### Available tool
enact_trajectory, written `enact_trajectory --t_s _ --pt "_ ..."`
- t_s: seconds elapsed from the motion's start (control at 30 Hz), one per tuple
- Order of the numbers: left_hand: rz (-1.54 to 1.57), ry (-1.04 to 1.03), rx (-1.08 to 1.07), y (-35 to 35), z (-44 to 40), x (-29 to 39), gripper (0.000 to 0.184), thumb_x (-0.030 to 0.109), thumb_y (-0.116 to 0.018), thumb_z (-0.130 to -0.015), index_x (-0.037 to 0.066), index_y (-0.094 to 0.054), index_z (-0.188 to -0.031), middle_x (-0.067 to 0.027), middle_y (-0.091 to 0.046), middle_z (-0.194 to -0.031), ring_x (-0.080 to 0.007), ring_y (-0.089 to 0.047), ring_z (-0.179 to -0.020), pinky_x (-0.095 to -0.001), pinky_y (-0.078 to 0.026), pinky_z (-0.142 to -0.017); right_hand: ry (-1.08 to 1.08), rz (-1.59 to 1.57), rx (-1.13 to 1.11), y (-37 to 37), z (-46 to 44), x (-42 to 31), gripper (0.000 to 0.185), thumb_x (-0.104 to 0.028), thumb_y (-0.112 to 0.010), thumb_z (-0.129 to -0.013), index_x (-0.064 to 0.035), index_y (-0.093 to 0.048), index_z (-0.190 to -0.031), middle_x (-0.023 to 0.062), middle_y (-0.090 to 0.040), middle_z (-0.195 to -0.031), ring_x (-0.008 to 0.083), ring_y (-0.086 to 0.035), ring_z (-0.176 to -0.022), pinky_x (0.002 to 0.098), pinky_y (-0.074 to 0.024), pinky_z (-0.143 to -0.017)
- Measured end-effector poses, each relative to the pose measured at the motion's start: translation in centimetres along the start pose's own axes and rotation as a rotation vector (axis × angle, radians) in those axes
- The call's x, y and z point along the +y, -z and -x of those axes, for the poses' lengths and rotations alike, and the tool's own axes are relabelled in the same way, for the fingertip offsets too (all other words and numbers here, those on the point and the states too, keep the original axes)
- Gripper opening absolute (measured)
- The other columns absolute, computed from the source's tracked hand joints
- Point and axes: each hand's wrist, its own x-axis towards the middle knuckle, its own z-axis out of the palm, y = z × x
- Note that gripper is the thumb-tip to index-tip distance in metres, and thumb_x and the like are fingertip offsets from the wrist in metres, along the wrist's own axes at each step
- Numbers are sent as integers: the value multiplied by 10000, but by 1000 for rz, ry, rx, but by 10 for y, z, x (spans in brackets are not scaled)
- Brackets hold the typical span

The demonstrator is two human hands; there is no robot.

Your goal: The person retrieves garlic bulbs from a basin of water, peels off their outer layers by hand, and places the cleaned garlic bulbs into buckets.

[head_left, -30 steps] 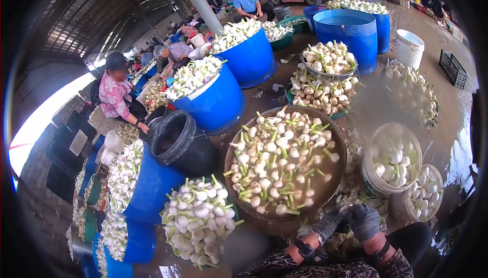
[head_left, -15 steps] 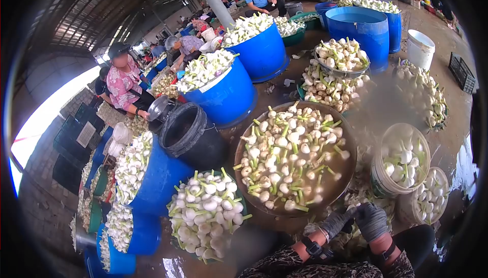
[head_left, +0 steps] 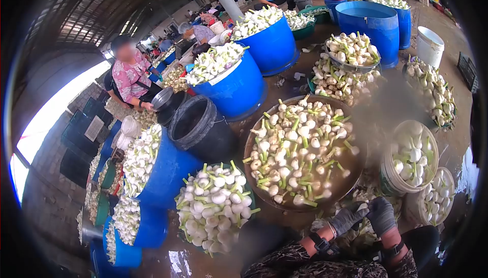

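My L hand [head_left: 347, 220] & R hand [head_left: 381, 217] are curled up close together, w/ a pale bit [head_left: 362, 207] btwn them; can't tell which grips it. Garlic [head_left: 303, 131] sits in the big round pan [head_left: 269, 198], far-left of me.

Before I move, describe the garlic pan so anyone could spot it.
Find the large black bucket among the blue tubs. Just right of it, beyond the gloved left hand, sits the wide round pan. Unlike its neighbours, it holds garlic bulbs in murky brown water.

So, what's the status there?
Left hand, right hand close together, pale piece mostly hidden between. Garlic in murky water, wide pan ahead. Clutter: two buckets beyond right hand.
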Motion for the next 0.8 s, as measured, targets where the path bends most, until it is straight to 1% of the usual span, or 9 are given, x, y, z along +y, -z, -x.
enact_trajectory --t_s 0.13,0.23,0.33,0.4,0.47,0.53,0.63,0.67,0.8 --pt "79 -64 -75 5 13 36 545 367 -613 -944 94 -469 -1394 27 -594 -1116 -57 -514 -869 -241 -481 -753 -138 -364 -145 11 -5 2 178 -142 -608 -887 25 -638 -940 98 -652 -747 97 -554 -692 295 -472 -639" --pt "34 -238 -53 5 12 43 518 274 -575 -965 65 -417 -1411 -99 -537 -1331 -205 -483 -1241 -345 -367 -1071 -132 -633 -88 8 -4 -10 165 -160 -634 -904 1 -643 -941 93 -652 -777 95 -549 -714 289 -473 -652" --pt "52 -182 -83 5 15 25 532 269 -564 -971 54 -396 -1426 -112 -499 -1389 -202 -459 -1278 -337 -359 -1077 -63 -512 -157 18 8 -16 173 -139 -665 -906 7 -610 -981 51 -657 -856 97 -554 -787 276 -479 -727" --pt "-39 -356 -61 11 10 32 554 263 -558 -973 49 -366 -1447 -112 -484 -1404 -218 -444 -1297 -339 -341 -1092 36 -411 -100 12 -6 -5 155 -134 -659 -914 -1 -600 -970 62 -656 -854 99 -551 -784 274 -480 -735" --pt "-190 -452 -69 12 0 43 537 167 -535 -962 47 -355 -1452 -119 -473 -1399 -219 -430 -1300 -340 -331 -1098 -59 -346 -70 17 -1 -16 161 -135 -666 -910 1 -601 -970 73 -657 -855 109 -563 -797 289 -486 -751" --pt "-219 -392 -71 11 15 36 538 105 -523 -937 49 -362 -1448 -125 -473 -1391 -217 -432 -1293 -344 -337 -1092 -234 -509 -51 4 -5 -12 166 -135 -610 -942 7 -596 -1027 78 -647 -868 124 -570 -806 306 -493 -751" --pt "-82 -232 -48 14 16 49 557 78 -548 -896 47 -387 -1428 -143 -481 -1373 -235 -459 -1267 -361 -360 -1075 -77 -484 -75 4 -7 3 287 -257 -589 -967 12 -581 -1064 85 -652 -952 133 -553 -863 299 -476 -814" --pt "-134 -319 8 15 11 39 570 84 -575 -877 50 -399 -1418 -150 -499 -1338 -249 -479 -1237 -367 -372 -1063 -141 -640 -113 10 -8 -6 313 -280 -581 -975 14 -580 -1083 87 -654 -953 132 -555 -869 299 -481 -806" --pt "-297 -434 151 14 10 44 593 105 -682 -790 64 -478 -1345 -145 -549 -1173 -280 -534 -1107 -385 -417 -1009 -115 -421 -161 12 -3 -12 242 -229 -659 -921 6 -614 -960 85 -648 -788 122 -563 -702 307 -496 -677"
